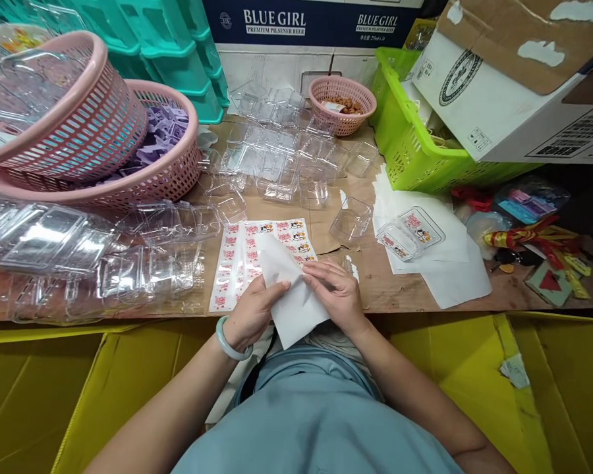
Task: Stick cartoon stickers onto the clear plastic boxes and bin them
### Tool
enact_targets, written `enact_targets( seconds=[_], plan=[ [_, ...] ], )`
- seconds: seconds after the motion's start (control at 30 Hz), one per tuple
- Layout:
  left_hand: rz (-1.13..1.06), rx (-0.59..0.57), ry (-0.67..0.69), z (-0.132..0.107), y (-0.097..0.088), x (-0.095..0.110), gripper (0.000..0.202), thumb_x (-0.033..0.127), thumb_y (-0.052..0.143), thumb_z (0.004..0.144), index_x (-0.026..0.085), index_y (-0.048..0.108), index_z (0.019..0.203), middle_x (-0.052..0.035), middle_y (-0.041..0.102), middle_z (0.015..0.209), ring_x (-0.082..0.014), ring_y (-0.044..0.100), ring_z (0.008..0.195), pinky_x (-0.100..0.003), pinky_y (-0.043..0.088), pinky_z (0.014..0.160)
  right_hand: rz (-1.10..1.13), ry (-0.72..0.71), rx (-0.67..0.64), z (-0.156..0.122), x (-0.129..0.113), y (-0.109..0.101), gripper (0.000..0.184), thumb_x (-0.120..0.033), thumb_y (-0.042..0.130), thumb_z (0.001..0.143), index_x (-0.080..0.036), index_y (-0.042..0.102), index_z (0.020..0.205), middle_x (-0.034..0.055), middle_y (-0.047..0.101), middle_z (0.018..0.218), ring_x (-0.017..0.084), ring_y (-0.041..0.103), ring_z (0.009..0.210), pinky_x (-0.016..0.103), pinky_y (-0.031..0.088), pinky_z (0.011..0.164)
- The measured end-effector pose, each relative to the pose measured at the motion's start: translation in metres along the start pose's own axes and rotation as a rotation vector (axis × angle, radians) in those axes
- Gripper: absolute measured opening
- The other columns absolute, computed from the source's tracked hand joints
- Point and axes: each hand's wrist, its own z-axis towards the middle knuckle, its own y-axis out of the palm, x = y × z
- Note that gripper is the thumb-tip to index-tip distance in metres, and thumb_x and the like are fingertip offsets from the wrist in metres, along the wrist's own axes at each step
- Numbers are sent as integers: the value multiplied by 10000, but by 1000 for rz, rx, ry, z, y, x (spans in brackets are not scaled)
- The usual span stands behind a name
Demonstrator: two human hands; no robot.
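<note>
A white paper sheet (294, 316), seen from its blank side and bent at the top, is held between both hands over the table's front edge. My left hand (257, 306) pinches its left side with the thumb on top. At its right edge, my right hand (337, 293) has its thumb and fingertips closed on the paper. Underneath and just beyond lies a sticker sheet (232, 263) printed with red patterns and cartoon figures, partly hidden by the paper. To the right, a clear plastic case (400, 240) with similar cartoon stickers rests on white sheets (454, 283).
Clear plastic boxes (277, 158) crowd the table's middle, and more (54, 237) lie left. Pink baskets (178, 164) hold purple pieces; a small pink basket (343, 125) stands behind. At right are a green crate (405, 145), a carton (514, 85) and ribbons (538, 234).
</note>
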Motion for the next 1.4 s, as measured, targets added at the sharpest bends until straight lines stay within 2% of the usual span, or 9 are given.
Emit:
enact_targets(
  seconds=[0.2,0.37,0.53,0.63,0.8,0.93,1.03,1.2,1.4],
  plan=[
    [58,-30,13,-3,-4,-2,447,350,746,746,152,657,1137,-111,707,1122,-274,668,973,-354,518,835,339,354,93,2,-1,6,132,-320,691,822,-241,769,894,43,762,973,214,701,941,392,550,898],
    [89,51,-15,-3,-14,2,517,377,774,699,138,649,1139,-119,724,1045,-291,675,934,-378,524,820,646,477,439,19,6,-12,139,-328,718,787,-206,744,848,47,767,945,208,719,904,400,565,894],
    [276,291,289,-15,-18,13,633,312,781,699,215,548,1280,-111,611,1286,-294,511,1262,-358,435,1013,513,182,702,28,-7,-41,104,-270,620,881,-245,713,920,21,751,1009,207,710,963,445,559,921],
    [399,504,637,-31,-5,14,527,262,773,724,284,598,1220,-52,455,1463,-255,283,1433,-306,303,1123,39,-165,573,19,-18,-42,223,-178,626,869,-287,707,1047,17,733,1099,229,672,1070,485,493,1020],
    [119,15,203,-27,22,4,294,452,654,825,183,745,902,-109,663,1203,-311,501,1263,-399,410,1050,-426,-535,64,-2,-15,-20,434,-170,666,832,-330,616,1232,21,691,1200,250,612,1183,498,427,1086],
    [-82,-14,88,-7,25,-1,235,364,756,749,169,745,880,-79,720,1028,-238,623,1049,-390,477,977,-352,-405,-53,-11,-7,-15,566,-289,727,802,-318,526,1331,63,608,1333,282,498,1305,539,352,1130],
    [-62,47,85,-1,21,-2,196,341,775,730,163,746,809,-68,731,992,-204,643,970,-385,488,972,-32,-79,89,-15,-4,-19,786,-410,768,748,-272,395,1425,134,512,1407,280,524,1263,467,481,1025],
    [133,-72,70,6,24,-3,286,376,721,787,189,752,1001,-87,710,1136,-237,618,1093,-365,449,1016,470,426,41,-5,5,-30,295,-414,692,811,-195,676,1009,52,700,873,166,668,733,296,573,678],
    [182,-4,83,20,29,2,398,423,719,782,227,697,1127,-91,618,1300,-271,567,1191,-374,460,1000,277,196,579,27,28,-69,287,-367,660,839,-208,625,1075,82,695,1074,187,657,962,364,528,900]
  ],
)
